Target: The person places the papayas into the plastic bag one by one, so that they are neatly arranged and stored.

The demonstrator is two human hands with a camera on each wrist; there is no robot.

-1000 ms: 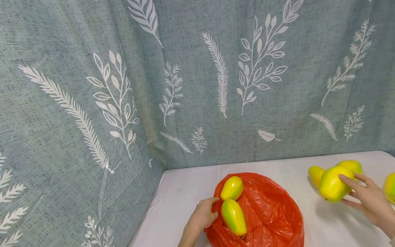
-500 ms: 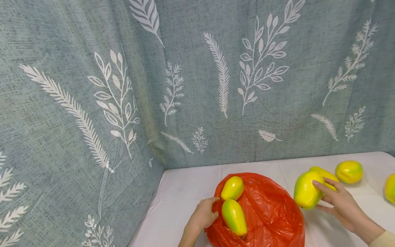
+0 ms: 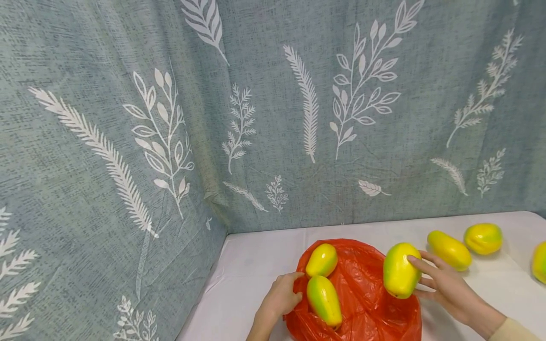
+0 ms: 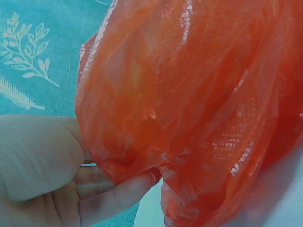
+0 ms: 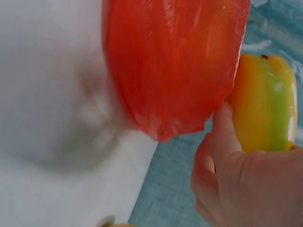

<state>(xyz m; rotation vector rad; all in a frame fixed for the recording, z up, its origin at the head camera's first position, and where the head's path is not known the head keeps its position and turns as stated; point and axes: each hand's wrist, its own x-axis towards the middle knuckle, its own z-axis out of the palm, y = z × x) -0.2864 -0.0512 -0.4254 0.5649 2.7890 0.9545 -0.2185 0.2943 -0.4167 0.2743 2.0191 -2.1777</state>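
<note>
Loading looks partly done. Inside the open, crinkled red plastic bag, toward its left side, lie two glossy yellow-green oval fruits: the farther fruit and the nearer fruit. A third, the plump yellow fruit with green streaks, is held aloft at the bag's right rim; whether it touches the plastic is hard to judge from these angles. The right hand holds it, fingers and thumb spread around its side. The left hand pinches the bag's left edge between thumb and curled fingers. Outside, on the white-covered table, three more seem left: the elongated yellow fruit, the rounder yellow-green fruit and the partly cropped yellow-green fruit at far right
</note>
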